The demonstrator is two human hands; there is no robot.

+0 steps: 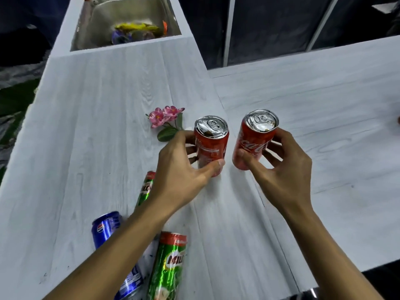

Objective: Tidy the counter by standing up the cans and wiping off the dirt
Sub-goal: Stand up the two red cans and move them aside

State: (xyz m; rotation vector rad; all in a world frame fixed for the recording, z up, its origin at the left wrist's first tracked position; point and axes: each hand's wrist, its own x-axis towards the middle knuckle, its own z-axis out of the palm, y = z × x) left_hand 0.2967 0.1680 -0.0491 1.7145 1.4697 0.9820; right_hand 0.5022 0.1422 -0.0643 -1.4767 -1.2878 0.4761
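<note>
Both arms reached fwd over the white counter [97, 126], palms facing inward toward each other. L hand [184, 169] gripped the left Coke can [211, 144]: thumb low on the near side, fingers curled round the far side. That can stood upright near the counter's middle, brown dirt on its lid. R hand [281, 169] gripped the right Coke can [254, 144], thumb pressed on the logo face, fingers wrapped behind. This can leaned, top tipped away and to the right, lid also stained; couldn't tell if its base touched the counter. The two cans were just beside each other, not touching.

Under the L forearm lay a blue Pepsi can [106, 228] and 2 green Milo cans [168, 267], all on their sides. A pink flower sprig [165, 118] lay just left of the L fingers. Sink [104, 22] at the far end held colourful items.
</note>
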